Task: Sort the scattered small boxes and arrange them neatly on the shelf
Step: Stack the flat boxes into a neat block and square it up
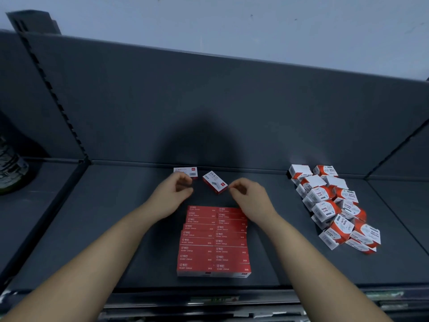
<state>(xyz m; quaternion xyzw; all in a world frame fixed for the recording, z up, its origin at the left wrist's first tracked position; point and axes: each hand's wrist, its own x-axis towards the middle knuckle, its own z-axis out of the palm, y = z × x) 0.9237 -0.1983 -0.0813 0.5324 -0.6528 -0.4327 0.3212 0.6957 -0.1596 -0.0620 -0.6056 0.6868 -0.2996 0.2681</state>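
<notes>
Shelving fills the frame: a dark grey shelf [116, 217] with an upright back panel [209, 101] behind it. At the far left edge, on a neighbouring shelf bay, stands a dim round object [11, 168], too dark to identify.

Left of centre, the left hand [173, 196] reaches toward the back of the shelf with its fingers curled. Its fingertips overlap the lower edge of a white-and-red box [186, 171] that stands against the back panel. Whether they pinch the box or only hover in front of it cannot be told.

Just right of that box lies a tilted box [214, 182], turned at an angle, red along one side and pale on top.

Below both, in the lower centre of the frame, a block of red boxes [213, 242] lies flat in two tidy columns, edges touching, with both forearms crossing its upper corners.

The right hand [248, 194] sits just beside the right end of the tilted box, fingers curled in and thumb meeting the forefinger, with nothing visible in its grip.

At the right of the frame, well apart from the red block, a heap of white-and-orange boxes [334, 208] runs from the back panel toward the front edge, jumbled at mixed angles, some marked "paper clips".
</notes>
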